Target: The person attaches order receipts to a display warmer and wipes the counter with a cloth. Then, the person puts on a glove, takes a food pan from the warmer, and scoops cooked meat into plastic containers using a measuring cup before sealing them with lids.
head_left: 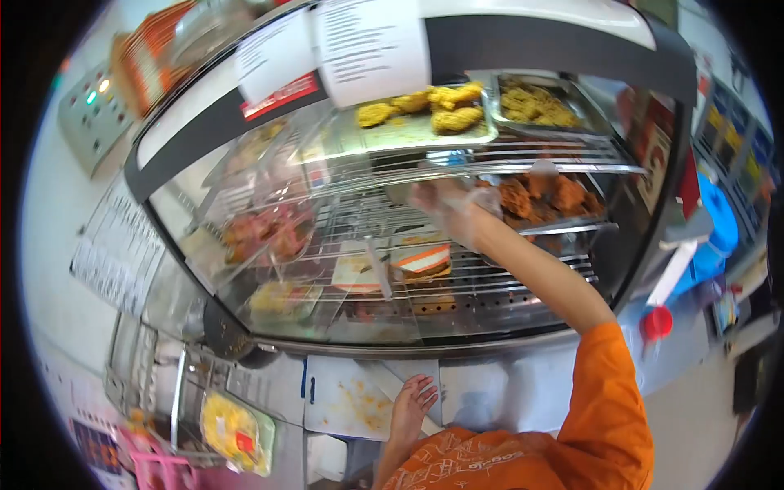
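- An orange T-shirt with white printed lettering and drawings (506,461) is filling the lower edge, nearest the camera.
- The left hand (415,398) is hanging just in front of the shirt, fingers loosely spread and slightly curled, gripping nothing visible.
- Behind it, a white rectangular cutting board scattered with yellow crumbs (325,400) is lying on a grey worktop (482,384).
- The right hand (457,208), in a clear plastic glove, is hovering inside a glass-sided display cabinet with a black-and-white frame (539,45). Fingers are blurring; cannot tell whether they are spread, pressed together or pinching anything.
- Dark orange-brown fried pieces (567,193) are sitting in a metal tray on the middle level, just beside the gloved hand; contact is unclear.
- Above, bright yellow battered pieces (457,120) are resting on a shallow pale tray (392,140); a deeper metal tray of smaller yellow pieces (535,106) is standing to its right. A silvery wire shelf (563,166) is carrying both.
- Lower down, an orange-and-white striped card packet (422,261) is lying below the hand. Left, a pinkish-red heap (265,235) is showing through glare on the glass.
- Outside, lower left, a clear-wrapped tray of yellow food (233,425) is leaning by a metal wire rack (180,392).
- Far right, a small red plastic cup (656,324) is standing near the cabinet.
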